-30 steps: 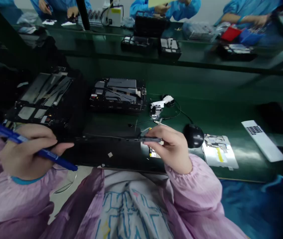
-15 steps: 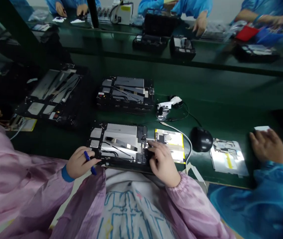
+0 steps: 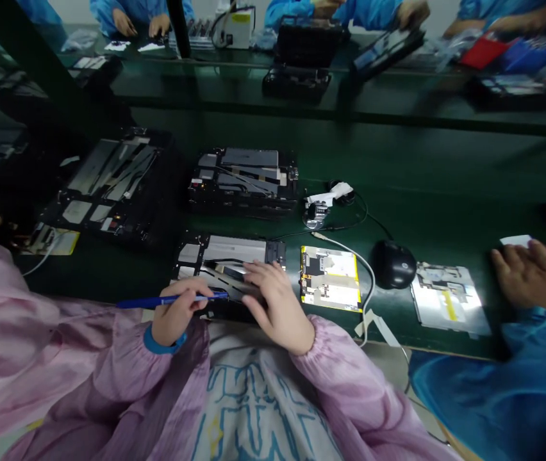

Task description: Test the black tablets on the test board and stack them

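A flat black tablet-like device (image 3: 191, 254) with grey battery panels and dark ribbon cables lies in front of me at the table's near edge. My left hand (image 3: 177, 314) is closed round a slim blue pen (image 3: 141, 302), whose tip points right over the device's lower half. My right hand (image 3: 280, 307) lies over the device's right part, fingers stretched out across the cables. It hides part of the panels and the lower right corner. Just right of the device is a flat yellow-edged battery (image 3: 329, 276).
Behind lies a stack of similar devices (image 3: 244, 179), with another stack (image 3: 114, 179) to the left. A black HP mouse (image 3: 393, 264), a white cable (image 3: 372, 275), a metal plate (image 3: 450, 298) and a co-worker's hand (image 3: 527, 275) are to the right. Other people work across the table.
My right hand has moved left from the device's right edge onto its middle. My left hand has shifted right, and the pen has swung from upright to nearly level.
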A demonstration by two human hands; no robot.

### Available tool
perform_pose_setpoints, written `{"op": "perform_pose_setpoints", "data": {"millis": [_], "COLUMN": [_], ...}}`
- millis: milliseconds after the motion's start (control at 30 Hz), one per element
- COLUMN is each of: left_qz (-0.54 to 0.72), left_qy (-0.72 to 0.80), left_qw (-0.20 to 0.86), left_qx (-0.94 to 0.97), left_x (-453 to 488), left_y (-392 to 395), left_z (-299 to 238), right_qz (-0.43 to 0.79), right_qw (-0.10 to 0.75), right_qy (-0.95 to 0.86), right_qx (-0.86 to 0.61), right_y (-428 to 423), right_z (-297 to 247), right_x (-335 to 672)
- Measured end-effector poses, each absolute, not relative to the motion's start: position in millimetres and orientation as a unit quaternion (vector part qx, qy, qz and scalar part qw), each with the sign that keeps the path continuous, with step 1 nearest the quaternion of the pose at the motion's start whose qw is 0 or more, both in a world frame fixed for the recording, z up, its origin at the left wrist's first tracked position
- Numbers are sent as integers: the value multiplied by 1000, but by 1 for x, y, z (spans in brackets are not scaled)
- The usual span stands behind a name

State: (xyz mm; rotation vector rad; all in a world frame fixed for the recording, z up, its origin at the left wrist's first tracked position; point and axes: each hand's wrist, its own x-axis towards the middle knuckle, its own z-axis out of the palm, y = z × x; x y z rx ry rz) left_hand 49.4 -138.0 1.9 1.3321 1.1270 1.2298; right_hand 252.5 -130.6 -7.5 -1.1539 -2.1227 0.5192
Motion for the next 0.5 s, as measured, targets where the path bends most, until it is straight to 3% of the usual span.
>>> {"op": "perform_pose_setpoints", "data": {"millis": [133,267,400,500], "left_qz": [445,526,366,281], "left_qy": [383,324,403,443], "left_qw": [559,554,555,526], "left_qx": [586,558,629,669], "left_x": [65,64,75,92], "left_y": [-136,-122,-110,-106], "left_z": [8,12,8,1], "right_qz": [205,218,99,81], "right_qw": [365,402,393,350], "right_qy": [-837,-788,-742,-734], "right_qx": [-352,-413,-535,-577], "right_y": [-142,-123,-61,-18], "right_z": [4,1,-18,-40], "right_x": [261,306,358,374]}}
